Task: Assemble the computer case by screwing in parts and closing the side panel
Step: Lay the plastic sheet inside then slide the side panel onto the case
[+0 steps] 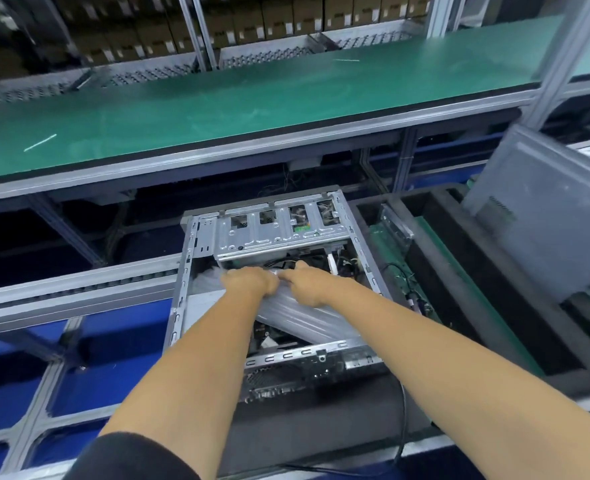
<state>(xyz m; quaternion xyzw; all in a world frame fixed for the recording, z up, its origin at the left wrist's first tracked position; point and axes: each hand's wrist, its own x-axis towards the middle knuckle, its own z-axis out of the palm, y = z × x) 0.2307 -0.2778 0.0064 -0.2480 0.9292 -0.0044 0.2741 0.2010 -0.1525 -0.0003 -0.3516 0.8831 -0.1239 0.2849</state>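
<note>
Lying open at centre, the computer case (279,271) is being fitted: a ribbed grey part (304,315) is gripped by left hand (248,282) and right hand (309,284). Seating, then screwing, is judged next.

A long green bench mat (252,109) spans the upper view, with a white strip (40,142) lying on it. Behind stand racks of brown cartons (238,26) (blurred). Blue panels (89,382) show lower left.

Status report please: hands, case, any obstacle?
Left hand and right hand both gripping ribbed grey part inside open case. Side panel off, leaning right. No obstacle seen.
</note>
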